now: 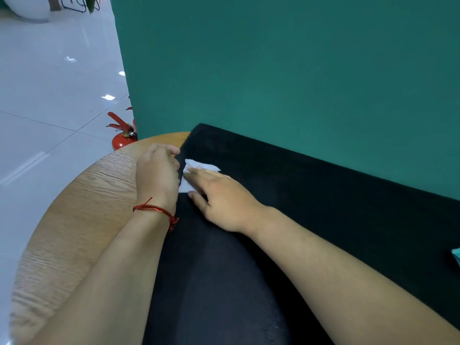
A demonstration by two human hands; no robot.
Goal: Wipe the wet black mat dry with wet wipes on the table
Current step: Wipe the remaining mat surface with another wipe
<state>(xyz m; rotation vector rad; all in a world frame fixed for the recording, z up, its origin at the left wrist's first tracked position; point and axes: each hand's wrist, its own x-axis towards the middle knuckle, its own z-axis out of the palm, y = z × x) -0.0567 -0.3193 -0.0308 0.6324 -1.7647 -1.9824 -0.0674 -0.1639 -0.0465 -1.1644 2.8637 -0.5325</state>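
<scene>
1. Beyond the left hand's knuckles, past the counter's rim, a red fire extinguisher (123, 138) stands on the floor. It has no part in the job.
2. The wooden counter (87, 195) shows bare grain to the left of that hand.
3. The left hand (156, 170), with a red string bracelet (159, 210) at its wrist, sits at the left border of the black mat (323, 215). Its fingers are curled and seem to pinch that border, though the knuckles hide the grip itself. A firm hold there should stop the mat creeping under the strokes.
4. The white wipe (199, 167) lies on the mat between the two hands, partly under the right one's fingers.
5. The right hand (221, 195) lies flat with its fingers straight, pressing the wipe down and grasping nothing. Even palm pressure and long, overlapping passes would probably dry best, with the wipe refolded once it is soaked.
6. Most of the mat lies right of this hand and back toward the person, along the green wall (273, 70). Working rightward from the pinned edge looks sensible.
7. Far right of the forearm, a teal corner (456, 257) pokes in. I cannot tell what it is.
</scene>
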